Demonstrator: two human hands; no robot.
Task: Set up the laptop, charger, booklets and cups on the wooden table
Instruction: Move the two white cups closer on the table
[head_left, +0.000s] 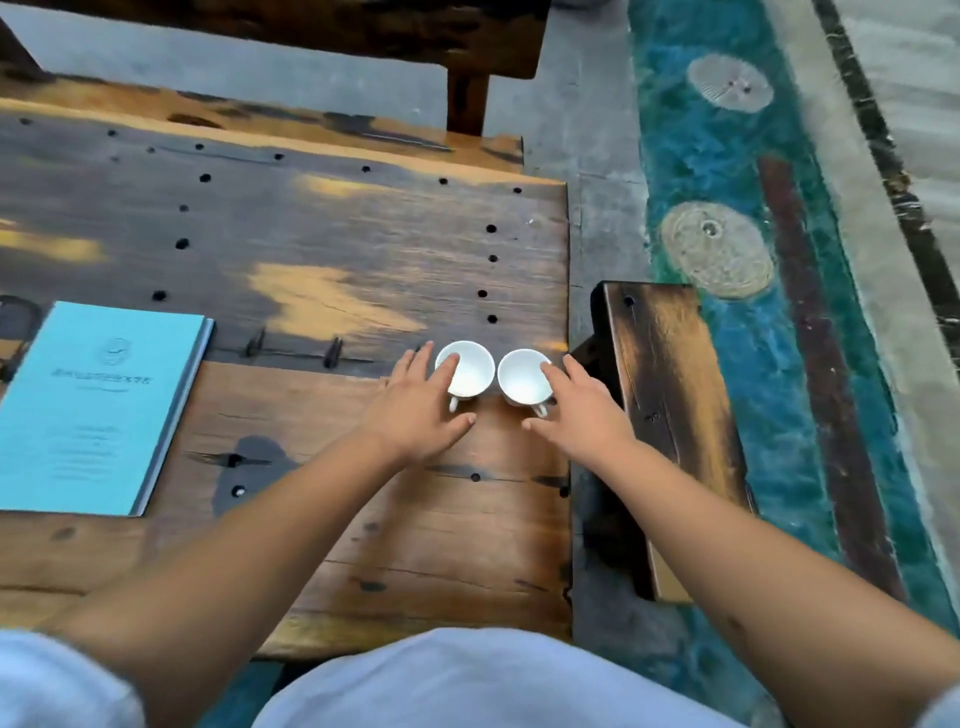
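Observation:
Two white cups stand side by side near the right edge of the wooden table (322, 249). My left hand (421, 410) lies over the near left side of the left cup (470, 366), fingers straight, one fingertip on its rim. On the right cup (522, 376) my right hand (582, 410) reaches in from the right, a fingertip touching the rim. Both cups are empty, handles pointing toward me. A stack of light blue booklets (98, 405) lies at the table's left. No laptop or charger is in view.
A wooden bench (670, 405) stands right of the table, another wooden seat (363, 36) beyond its far edge. A teal floor strip with round inlays (717, 249) runs along the right. A dark object (15, 317) shows at the left edge.

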